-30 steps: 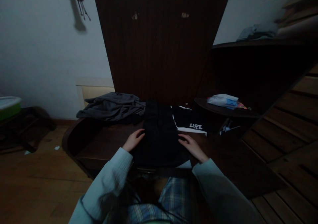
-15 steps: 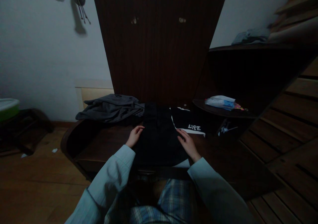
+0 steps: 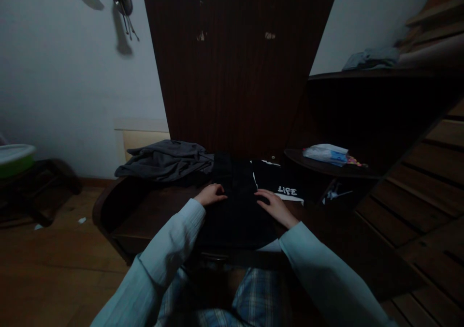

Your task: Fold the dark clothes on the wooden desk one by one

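Note:
A black garment [image 3: 237,223] lies spread on the dark wooden bench top, and its kind is hard to make out in the dim light. On its left part rests my left hand [image 3: 211,195], fingers bent and thumb apart. At the garment's right side, my right hand [image 3: 278,209] touches the cloth, its thumb and fingers spaced apart. Just beyond the right fingertips is a folded black-and-white garment [image 3: 270,174] with white lettering. A crumpled dark grey garment [image 3: 166,160] adjoins the black cloth at the back left.
The wooden bench [image 3: 145,215] has a curved left end. To the right, a small shelf [image 3: 326,168] carries a plastic packet [image 3: 326,154]. Folded clothing [image 3: 373,57] sits on a higher shelf. A dark stool [image 3: 39,182] with a green-and-white tub [image 3: 16,160] stands at left.
My left hand has moved inward to the right over the black garment, its thumb and fingers now apart. My right hand stays near the garment's right side. The view has shifted slightly.

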`<act>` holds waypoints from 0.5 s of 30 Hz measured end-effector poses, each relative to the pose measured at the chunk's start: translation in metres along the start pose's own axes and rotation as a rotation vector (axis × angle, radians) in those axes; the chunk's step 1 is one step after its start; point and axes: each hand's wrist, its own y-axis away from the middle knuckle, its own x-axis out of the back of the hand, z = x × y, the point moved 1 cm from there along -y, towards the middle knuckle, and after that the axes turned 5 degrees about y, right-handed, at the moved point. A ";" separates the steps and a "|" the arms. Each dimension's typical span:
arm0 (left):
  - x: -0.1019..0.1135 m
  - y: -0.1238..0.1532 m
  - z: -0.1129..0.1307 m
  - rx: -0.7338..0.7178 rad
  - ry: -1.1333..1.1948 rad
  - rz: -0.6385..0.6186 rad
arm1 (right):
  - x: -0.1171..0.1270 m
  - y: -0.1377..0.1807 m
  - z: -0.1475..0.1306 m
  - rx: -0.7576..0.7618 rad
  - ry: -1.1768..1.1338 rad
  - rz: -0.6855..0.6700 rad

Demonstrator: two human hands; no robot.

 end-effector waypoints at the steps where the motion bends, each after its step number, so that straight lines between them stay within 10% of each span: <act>1: -0.005 -0.002 0.002 -0.025 -0.017 0.043 | -0.001 -0.005 -0.002 0.020 -0.020 -0.023; 8: -0.028 0.004 -0.004 -0.125 0.054 0.252 | -0.030 -0.030 -0.014 0.120 -0.066 -0.181; 15: -0.026 0.002 -0.002 -0.157 0.066 0.197 | -0.046 -0.028 -0.011 0.214 0.018 -0.081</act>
